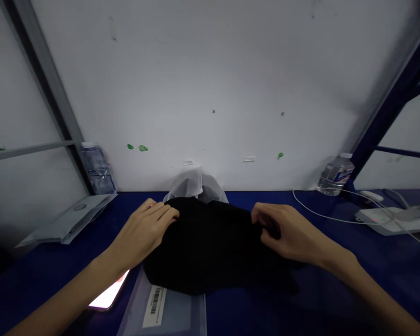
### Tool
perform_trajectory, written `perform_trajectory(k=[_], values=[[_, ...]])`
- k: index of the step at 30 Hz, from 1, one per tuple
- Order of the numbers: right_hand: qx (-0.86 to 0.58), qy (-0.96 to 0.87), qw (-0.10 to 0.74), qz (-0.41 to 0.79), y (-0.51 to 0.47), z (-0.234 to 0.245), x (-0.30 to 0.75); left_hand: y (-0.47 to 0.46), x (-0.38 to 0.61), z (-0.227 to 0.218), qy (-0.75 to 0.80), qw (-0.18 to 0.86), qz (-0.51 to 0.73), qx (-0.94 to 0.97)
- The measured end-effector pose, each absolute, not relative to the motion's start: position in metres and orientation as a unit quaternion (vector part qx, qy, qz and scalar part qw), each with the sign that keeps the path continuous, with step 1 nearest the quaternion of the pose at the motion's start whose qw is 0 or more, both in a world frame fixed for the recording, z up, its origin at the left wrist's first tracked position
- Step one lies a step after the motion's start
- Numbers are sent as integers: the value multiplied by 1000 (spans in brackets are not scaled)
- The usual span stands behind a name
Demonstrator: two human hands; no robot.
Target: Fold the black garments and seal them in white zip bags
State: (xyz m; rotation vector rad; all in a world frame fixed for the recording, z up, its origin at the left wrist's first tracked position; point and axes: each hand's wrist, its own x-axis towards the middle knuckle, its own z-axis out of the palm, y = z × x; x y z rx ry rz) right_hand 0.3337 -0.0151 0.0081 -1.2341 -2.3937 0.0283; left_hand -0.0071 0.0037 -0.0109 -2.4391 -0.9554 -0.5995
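Right now, at the far left, a clear plastic water bottle (pixel 97 169) stands against the white wall, with a pale grey mailer bag (pixel 68 221) lying flat below it on the dark blue table (pixel 371 270). Nearer, the left hand (pixel 145 233) rests its fingers, flat and loosely spread, on the left edge of a soft black fabric garment (pixel 210 245), pressing rather than gripping. That garment lies bunched between both hands, partly over a grey plastic bag with a barcode label (pixel 168 308); a lit phone (pixel 109 295) shows beneath the left wrist. Behind the grip sits crumpled translucent white wrapping (pixel 192 184). The right hand (pixel 287 233) pinches the cloth's right edge, fingers curled closed on a fold. Judging from this, even tension from both sides would keep the fabric flat. Beyond it run white cables (pixel 315 212) and a second bottle (pixel 336 175).
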Motion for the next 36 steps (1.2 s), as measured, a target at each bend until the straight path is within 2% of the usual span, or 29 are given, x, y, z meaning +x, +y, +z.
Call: perform_trajectory(k=[3,6,11,15,20,24,27,31,36], values=[[-448,-851,272,-15,-11,8,338,4,-9,-8,-340,259,-289,-856],[-447,-837,311,-56,-7,7,342,6,-10,-8,-322,251,-349,-843],[-488,-800,315,-149,0,2,347,4,-9,-6,-345,198,-432,-810],[-510,-763,329,-223,4,2,352,-1,-11,-1,-417,74,-480,-768],[-455,-727,443,-261,0,8,351,-5,-13,7,-445,-93,-531,-715],[-429,-724,481,-245,-4,9,348,-6,-12,8,-430,-144,-519,-724],[-444,-738,456,-226,-1,8,349,-8,-12,9,-431,-146,-473,-755],[-478,-753,407,-197,6,6,355,-14,-14,12,-401,-204,-376,-810],[-516,-763,363,-138,11,7,362,-16,-14,17,-376,-169,-328,-850]])
